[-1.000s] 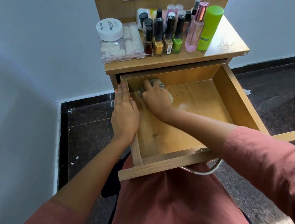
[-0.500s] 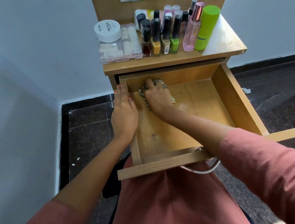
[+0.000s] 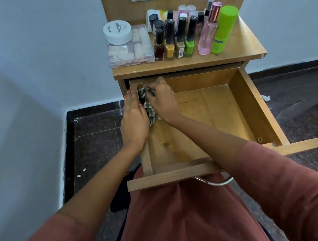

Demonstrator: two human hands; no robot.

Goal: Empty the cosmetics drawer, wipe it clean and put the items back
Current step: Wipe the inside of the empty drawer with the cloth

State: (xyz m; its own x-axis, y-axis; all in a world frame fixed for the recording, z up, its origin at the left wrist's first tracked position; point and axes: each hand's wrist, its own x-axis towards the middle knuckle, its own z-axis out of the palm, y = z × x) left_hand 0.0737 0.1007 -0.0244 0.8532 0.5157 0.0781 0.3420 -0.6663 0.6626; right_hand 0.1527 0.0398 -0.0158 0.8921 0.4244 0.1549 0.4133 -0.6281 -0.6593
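Scrubbing back-left corner of drawer (image 3: 251,105) with checked cloth (image 3: 150,109) bunched in right hand (image 3: 161,100); bracing left wall with flat, straight-fingered left hand (image 3: 134,119). Probably worth digging into seams, imo.

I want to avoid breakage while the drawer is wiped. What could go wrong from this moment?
The nail polish bottles stand near the front edge of the dresser top, above the right hand rubbing the checked cloth in the back corner; a raised hand could knock them over. The drawer is pulled far out, and the left hand rests on its side wall; pressing down might tilt it.
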